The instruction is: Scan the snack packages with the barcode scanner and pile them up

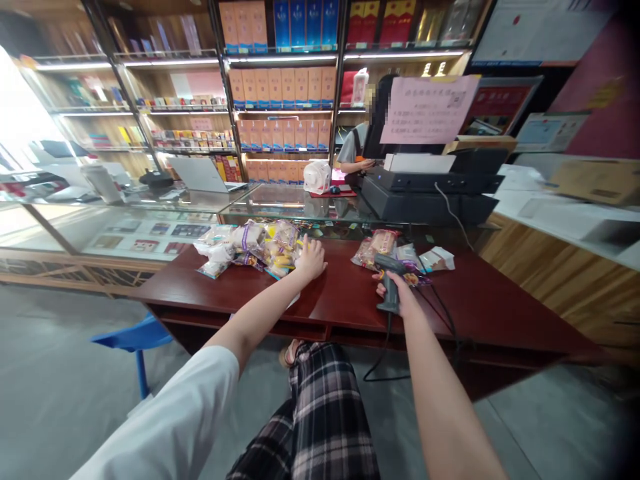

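Head view suggests work partway along, with packets on the desk (345, 300) split between a larger pile (253, 241) and a smaller group (384, 241), the right hand (404, 297) wrapped around the scanner (389, 265), the left hand (313, 259) at the larger pile, its grip unclear.

Scanner (391, 297) — matt plastic, seemingly

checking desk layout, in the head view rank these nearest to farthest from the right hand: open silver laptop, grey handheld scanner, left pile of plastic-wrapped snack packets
1. Grey handheld scanner, gripped in the right hand.
2. Left pile of plastic-wrapped snack packets, at the left hand.
3. Open silver laptop, back left on the glass-topped counter.
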Demonstrator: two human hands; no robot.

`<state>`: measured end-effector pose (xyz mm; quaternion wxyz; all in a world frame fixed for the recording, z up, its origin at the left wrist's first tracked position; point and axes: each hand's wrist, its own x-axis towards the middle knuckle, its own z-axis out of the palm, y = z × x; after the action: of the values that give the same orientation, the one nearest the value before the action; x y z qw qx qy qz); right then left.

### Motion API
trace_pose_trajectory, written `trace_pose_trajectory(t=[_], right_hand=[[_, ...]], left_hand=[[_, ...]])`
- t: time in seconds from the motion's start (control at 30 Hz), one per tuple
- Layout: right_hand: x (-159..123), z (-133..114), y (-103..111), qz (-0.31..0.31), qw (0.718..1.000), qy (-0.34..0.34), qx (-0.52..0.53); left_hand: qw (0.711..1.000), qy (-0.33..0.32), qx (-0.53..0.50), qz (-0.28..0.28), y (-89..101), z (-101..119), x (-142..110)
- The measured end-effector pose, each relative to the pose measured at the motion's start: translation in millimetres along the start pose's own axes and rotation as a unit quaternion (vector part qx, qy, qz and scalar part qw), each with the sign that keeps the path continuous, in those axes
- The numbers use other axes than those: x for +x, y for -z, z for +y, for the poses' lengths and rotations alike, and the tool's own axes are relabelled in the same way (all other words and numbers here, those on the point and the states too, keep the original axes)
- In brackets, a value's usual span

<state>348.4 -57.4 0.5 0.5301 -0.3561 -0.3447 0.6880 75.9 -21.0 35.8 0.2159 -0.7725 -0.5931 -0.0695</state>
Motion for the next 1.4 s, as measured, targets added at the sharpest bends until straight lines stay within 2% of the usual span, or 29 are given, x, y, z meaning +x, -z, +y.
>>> trace_pose_trajectory(t=[0.23, 0.4, 0.47, 0.53, 0.67, 0.73, 0.8, 0.97, 1.07, 1.2, 1.4], right_hand=[[-0.1, -0.1, 1.1, -0.010, 1.000, -0.008, -0.015], [1.3, 1.2, 0.4, -0.007, 1.000, 0.003, -0.019], [1.5, 1.6, 0.2, -0.008, 1.000, 0.009, -0.013], [2.0, 2.1, 0.2, -0.013, 1.000, 0.007, -0.010], [3.7, 3.5, -0.2, -0.001, 1.000, 0.027, -0.002], [4.1, 4.0, -0.9, 0.013, 0.999, 0.047, 0.007], [3.9, 4.4, -1.7, 0.021, 0.998, 0.054, 0.014], [2.6, 4.9, -3.8, 0.042, 0.995, 0.088, 0.032], [2.9, 4.1, -4.2, 0.065, 0.991, 0.107, 0.043], [4.6, 1.7, -2.3, 0.111, 0.981, 0.142, 0.069], [5.7, -0.6, 1.0, 0.131, 0.979, 0.136, 0.078]], left_hand=[[0.999, 0.040, -0.011, -0.011, -14.3, 0.2, 3.1], [0.995, 0.084, -0.004, -0.048, -14.5, 3.8, 9.9], [0.995, 0.091, -0.026, -0.044, -13.0, 5.7, 11.1], [0.996, 0.073, -0.044, -0.021, -11.8, 7.9, 11.5], [0.997, -0.045, -0.051, 0.035, -14.1, 18.7, 11.5], [0.993, -0.082, -0.068, 0.050, -17.4, 31.2, 12.0], [0.989, -0.088, -0.105, 0.049, -21.0, 49.0, 13.6], [0.971, -0.049, -0.235, 0.016, -29.4, 98.9, 23.3], [0.965, -0.023, -0.259, -0.008, -34.7, 115.5, 29.7], [0.964, -0.005, -0.265, -0.035, -36.5, 117.8, 31.2], [0.965, 0.049, -0.256, 0.030, -29.1, 114.2, 24.5]])
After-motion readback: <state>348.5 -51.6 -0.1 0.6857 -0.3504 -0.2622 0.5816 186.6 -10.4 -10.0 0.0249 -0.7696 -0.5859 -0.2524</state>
